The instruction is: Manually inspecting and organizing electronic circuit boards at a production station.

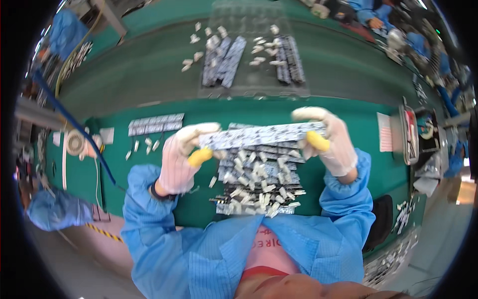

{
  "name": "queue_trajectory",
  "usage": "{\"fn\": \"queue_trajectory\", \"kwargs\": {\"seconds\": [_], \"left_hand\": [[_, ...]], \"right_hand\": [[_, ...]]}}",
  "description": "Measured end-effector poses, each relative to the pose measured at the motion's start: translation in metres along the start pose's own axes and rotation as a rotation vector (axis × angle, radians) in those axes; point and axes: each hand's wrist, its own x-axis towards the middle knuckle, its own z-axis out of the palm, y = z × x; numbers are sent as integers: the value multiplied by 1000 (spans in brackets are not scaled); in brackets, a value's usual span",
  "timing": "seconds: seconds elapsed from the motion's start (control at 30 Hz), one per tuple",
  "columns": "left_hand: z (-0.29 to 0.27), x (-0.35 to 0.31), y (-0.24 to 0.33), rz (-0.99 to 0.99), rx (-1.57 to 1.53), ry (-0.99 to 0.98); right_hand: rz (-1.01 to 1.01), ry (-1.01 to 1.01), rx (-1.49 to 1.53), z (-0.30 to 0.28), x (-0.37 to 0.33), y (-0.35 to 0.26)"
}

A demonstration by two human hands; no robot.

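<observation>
A long strip of circuit boards (pixel 261 135), grey-white with dark marks, is held level above the green bench by its two ends. My left hand (pixel 179 157), in a white glove with a yellow thumb cover, is closed on the left end. The right end is pinched by my right hand (pixel 332 144), gloved the same way. Below the strip lies a stack of similar board strips (pixel 226 172), partly hidden by it. Many white connectors with short leads (pixel 259 174) are heaped across that stack. Left of my left hand lie more board strips (pixel 156 124) with white connectors dangling toward me.
Beyond the bench edge, a clear plastic tray (pixel 254 92) on a dark belt carries board strips (pixel 232 62) and connectors. A small fan (pixel 75 143) and a blue hose (pixel 74 119) are at left. At right are a sheet of paper (pixel 385 132) and a plastic bin (pixel 409 134). Co-workers sit farther off.
</observation>
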Motion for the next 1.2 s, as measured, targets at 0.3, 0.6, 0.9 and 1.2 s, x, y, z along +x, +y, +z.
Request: {"fn": "queue_trajectory", "kwargs": {"seconds": [0.3,0.6,0.9,1.2], "left_hand": [[-2,3,1,43,-81,-39],[-8,1,-1,-24,-190,-78],[-11,-1,0,99,-15,-53],[-16,3,-4,396,165,3]], "right_hand": [[-157,-22,-183,0,-7,4],[-203,30,155,-3,-4,11],[-301,97,9,-1,0,13],[-350,153,-68,-2,-5,14]]}}
